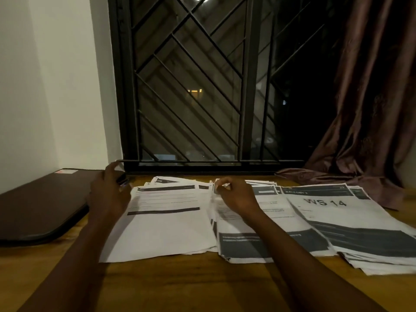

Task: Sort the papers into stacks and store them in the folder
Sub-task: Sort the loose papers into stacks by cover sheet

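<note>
- Three stacks of printed papers lie side by side on the wooden table [202, 287], their edges overlapping: the left stack [168, 228], the middle stack [265, 242] and the right stack [351, 226] (its top sheet reads "WS 14" under a dark header band).
- My right hand [236, 197] rests on the far left corner of the middle stack. Its thumb and fingertips [221, 186] are curled together and pinch the top edges of several sheets, whose left edges stand lifted and fanned.
- My left hand [108, 192] is at the far left corner of the left stack, just beside the folder [42, 206]. Its fingers are curled inward near something small and dark, but the blur is such that I cannot tell whether they hold anything.
- The folder, dark and closed, lies flat on the table to the left of the papers, with a pale label at its far corner.
- Behind the table stands a black window [191, 86] with a diagonal grille. A white wall [49, 75] is to its left and a brown curtain [371, 97] to its right, its hem spilling onto the table just behind the right stack.
</note>
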A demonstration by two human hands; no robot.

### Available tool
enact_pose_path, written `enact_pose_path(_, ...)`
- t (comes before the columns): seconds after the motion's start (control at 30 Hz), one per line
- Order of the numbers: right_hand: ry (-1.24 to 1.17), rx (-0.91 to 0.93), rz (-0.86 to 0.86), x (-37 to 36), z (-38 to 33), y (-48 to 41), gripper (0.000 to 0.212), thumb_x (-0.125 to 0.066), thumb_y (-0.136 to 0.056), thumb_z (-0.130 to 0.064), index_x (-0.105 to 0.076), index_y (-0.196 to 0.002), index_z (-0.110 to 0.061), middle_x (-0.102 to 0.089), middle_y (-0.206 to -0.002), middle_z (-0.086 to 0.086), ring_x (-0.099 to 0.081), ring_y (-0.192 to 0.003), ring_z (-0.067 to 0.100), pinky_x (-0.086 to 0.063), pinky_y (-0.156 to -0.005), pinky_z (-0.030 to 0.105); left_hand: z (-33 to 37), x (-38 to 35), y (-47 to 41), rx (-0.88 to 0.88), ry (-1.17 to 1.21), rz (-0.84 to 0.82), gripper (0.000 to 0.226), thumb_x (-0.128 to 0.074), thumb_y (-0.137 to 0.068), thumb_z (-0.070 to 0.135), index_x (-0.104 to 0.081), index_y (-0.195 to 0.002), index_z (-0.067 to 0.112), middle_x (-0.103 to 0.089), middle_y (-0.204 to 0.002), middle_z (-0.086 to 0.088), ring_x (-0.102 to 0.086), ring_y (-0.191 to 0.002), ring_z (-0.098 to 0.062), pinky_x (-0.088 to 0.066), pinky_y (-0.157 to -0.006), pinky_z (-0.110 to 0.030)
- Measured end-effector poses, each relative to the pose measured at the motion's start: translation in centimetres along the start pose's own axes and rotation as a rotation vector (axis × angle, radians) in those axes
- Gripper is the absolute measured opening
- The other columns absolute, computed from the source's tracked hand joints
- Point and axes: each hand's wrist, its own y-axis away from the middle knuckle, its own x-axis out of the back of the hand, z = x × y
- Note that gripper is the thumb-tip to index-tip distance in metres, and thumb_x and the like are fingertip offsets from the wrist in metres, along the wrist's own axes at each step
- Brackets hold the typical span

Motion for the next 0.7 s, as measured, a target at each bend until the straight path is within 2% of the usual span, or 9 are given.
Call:
enact_pose_path(0.13,0.033,0.008,-0.001,5.3,1.5,0.3,0.010,-0.063,-0.088,-0.014,-0.073,-0.089,-0.014,-0.065,-0.091,-0.007,-0.058,-0.087,0.009,-0.043,-0.073,0.018,3.9,-0.3,0.5,-0.075,0.077,-0.030,0.046,-0.066,-0.089,0.006,-0.051,-0.133,0.004,-0.061,-0.125,-0.022,-0.058,-0.108,-0.040,-0.046,-0.089,-0.046)
enact_pose_path(0.27,0.152,-0.015,-0.028,11.6,3.2,-0.1,0.011,-0.062,-0.088,-0.010,-0.073,-0.088,-0.014,-0.071,-0.102,0.002,-0.061,-0.092,0.013,-0.047,-0.079,0.017,11.5,-3.5,2.7,-0.161,0.227,-0.119,0.047,-0.065,-0.090,0.008,-0.049,-0.135,0.008,-0.062,-0.124,-0.018,-0.059,-0.112,-0.033,-0.045,-0.090,-0.040)
enact_pose_path(0.33,0.189,-0.024,0.005,14.6,4.2,-0.1,0.013,-0.062,-0.088,-0.011,-0.074,-0.087,-0.013,-0.072,-0.101,0.002,-0.064,-0.094,0.017,-0.051,-0.087,0.027,15.3,-6.0,4.9,-0.218,0.357,-0.231,0.051,-0.066,-0.090,0.008,-0.048,-0.138,0.012,-0.060,-0.122,-0.012,-0.057,-0.106,-0.023,-0.044,-0.087,-0.032)
enact_pose_path(0.37,0.171,-0.029,0.032,16.1,4.6,0.1,0.013,-0.061,-0.088,-0.011,-0.074,-0.084,-0.014,-0.072,-0.097,0.001,-0.065,-0.090,0.017,-0.053,-0.083,0.029,16.9,-7.4,6.0,-0.252,0.411,-0.296,0.054,-0.067,-0.090,0.009,-0.047,-0.139,0.015,-0.059,-0.123,-0.011,-0.057,-0.107,-0.021,-0.044,-0.088,-0.031)
enact_pose_path(0.4,0.155,-0.043,0.057,17.4,5.1,0.3,0.014,-0.061,-0.088,-0.009,-0.074,-0.082,-0.013,-0.071,-0.092,-0.001,-0.064,-0.083,0.016,-0.053,-0.074,0.026,18.2,-8.8,7.0,-0.285,0.431,-0.357,0.056,-0.067,-0.090,0.011,-0.045,-0.141,0.018,-0.058,-0.126,-0.009,-0.056,-0.111,-0.021,-0.044,-0.090,-0.030)
enact_pose_path(0.47,0.185,-0.071,0.098,20.0,6.2,0.9,0.015,-0.060,-0.088,-0.008,-0.072,-0.080,-0.012,-0.066,-0.079,-0.003,-0.058,-0.070,0.012,-0.043,-0.058,0.016,20.6,-11.4,8.8,-0.313,0.414,-0.466,0.059,-0.066,-0.091,0.017,-0.039,-0.144,0.022,-0.053,-0.135,-0.006,-0.050,-0.124,-0.020,-0.038,-0.095,-0.026)
enact_pose_path(0.5,0.208,-0.092,0.111,21.2,7.0,1.1,0.015,-0.059,-0.088,-0.009,-0.071,-0.079,-0.012,-0.065,-0.075,-0.002,-0.055,-0.068,0.013,-0.039,-0.056,0.017,21.6,-12.5,9.6,-0.311,0.415,-0.509,0.061,-0.066,-0.091,0.019,-0.037,-0.145,0.024,-0.051,-0.138,-0.005,-0.047,-0.128,-0.020,-0.036,-0.096,-0.025)
enact_pose_path(0.6,0.228,-0.193,0.179,24.1,9.3,1.6,0.010,-0.063,-0.085,-0.014,-0.072,-0.083,-0.008,-0.070,-0.083,0.012,-0.058,-0.071,0.020,-0.043,-0.064,0.026,23.8,-14.9,10.8,-0.283,0.447,-0.586,0.064,-0.067,-0.091,0.022,-0.035,-0.146,0.027,-0.052,-0.137,-0.006,-0.047,-0.128,-0.022,-0.036,-0.094,-0.025)
enact_pose_path(0.7,0.308,-0.275,0.214,26.7,11.2,1.9,0.016,-0.065,-0.085,-0.017,-0.069,-0.097,-0.007,-0.069,-0.091,0.011,-0.060,-0.077,0.019,-0.043,-0.067,0.026,25.4,-16.2,11.3,-0.226,0.463,-0.606,0.062,-0.067,-0.091,0.021,-0.038,-0.145,0.023,-0.055,-0.133,-0.009,-0.050,-0.125,-0.025,-0.038,-0.093,-0.026)
